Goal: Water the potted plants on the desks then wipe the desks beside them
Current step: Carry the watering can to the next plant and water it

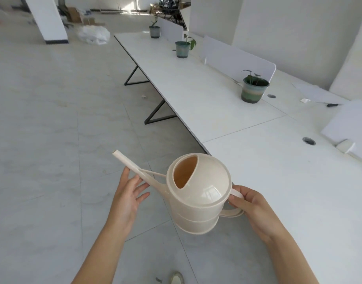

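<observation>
While right hand (255,210) grip closed on cream plastic watering can (198,193) handle | left hand (129,193) open, steadying spout | advised level carry to nearest green-glazed potted plant (253,89) on white table (196,93).

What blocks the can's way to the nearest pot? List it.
Nothing visible. The watering can is held over the floor, right hand on its handle, left hand under the spout. Between it and the nearest pot lies only bare desk; the divider stands behind the pot.

Cream watering can (198,193) lower centre, green-and-tan banded pots (253,90) upper right, white desks (196,95), pale grey floor (53,119)
</observation>
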Motion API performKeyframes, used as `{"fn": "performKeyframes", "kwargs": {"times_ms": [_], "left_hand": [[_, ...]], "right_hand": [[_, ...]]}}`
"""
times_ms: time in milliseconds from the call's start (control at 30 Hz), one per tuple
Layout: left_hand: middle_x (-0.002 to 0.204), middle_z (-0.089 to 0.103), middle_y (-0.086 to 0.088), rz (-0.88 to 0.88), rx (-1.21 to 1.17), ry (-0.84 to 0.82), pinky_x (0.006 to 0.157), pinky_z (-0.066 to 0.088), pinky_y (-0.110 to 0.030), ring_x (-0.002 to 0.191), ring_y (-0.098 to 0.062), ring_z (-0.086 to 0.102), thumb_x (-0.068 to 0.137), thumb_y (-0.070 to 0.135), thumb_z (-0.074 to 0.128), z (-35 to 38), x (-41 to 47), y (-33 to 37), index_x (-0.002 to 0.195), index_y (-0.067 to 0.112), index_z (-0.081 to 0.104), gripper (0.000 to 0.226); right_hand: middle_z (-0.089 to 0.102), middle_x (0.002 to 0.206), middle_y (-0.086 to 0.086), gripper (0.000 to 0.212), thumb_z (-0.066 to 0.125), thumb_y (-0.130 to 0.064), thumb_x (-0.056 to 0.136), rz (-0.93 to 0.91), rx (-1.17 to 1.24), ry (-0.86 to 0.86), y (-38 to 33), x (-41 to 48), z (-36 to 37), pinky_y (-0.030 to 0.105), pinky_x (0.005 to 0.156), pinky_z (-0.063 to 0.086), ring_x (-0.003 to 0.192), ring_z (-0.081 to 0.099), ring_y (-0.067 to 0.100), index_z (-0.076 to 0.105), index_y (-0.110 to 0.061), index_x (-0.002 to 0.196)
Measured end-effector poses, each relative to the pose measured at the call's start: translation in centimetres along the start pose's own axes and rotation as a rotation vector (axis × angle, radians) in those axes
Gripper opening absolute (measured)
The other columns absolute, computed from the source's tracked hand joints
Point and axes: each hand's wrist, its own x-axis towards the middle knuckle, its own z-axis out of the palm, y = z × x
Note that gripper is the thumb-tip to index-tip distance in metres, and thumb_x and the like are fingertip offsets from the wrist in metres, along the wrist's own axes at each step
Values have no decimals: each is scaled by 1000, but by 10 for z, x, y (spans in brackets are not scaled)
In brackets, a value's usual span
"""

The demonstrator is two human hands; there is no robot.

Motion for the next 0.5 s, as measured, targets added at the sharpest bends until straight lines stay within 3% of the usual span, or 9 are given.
{"fn": "performKeyframes", "kwargs": {"times_ms": [133,333,500], "left_hand": [[113,61,-2,18,-13,32,93,40,-38,110,-25,56,96,20,39,0,52,17,143,32,26,50],[127,56,-4,5,-25,33,94,40,-39,111,-25,56,95,21,41,-12,123,40,143,33,25,52],[134,52,-4,-21,-14,-27,94,41,-39,115,-25,54,95,22,43,-31,193,53,144,35,24,54]], "right_hand": [[74,78,-9,19,58,-18,67,21,-8,-18,-14,56,16,10,64,47,73,65,3,71,-17,81],[73,76,-7,17,60,-19,66,64,-10,28,-28,126,44,31,79,42,86,61,21,72,-20,77],[73,76,-7,16,60,-19,66,75,-5,73,-31,179,78,26,75,45,82,64,18,74,-22,75]]}}
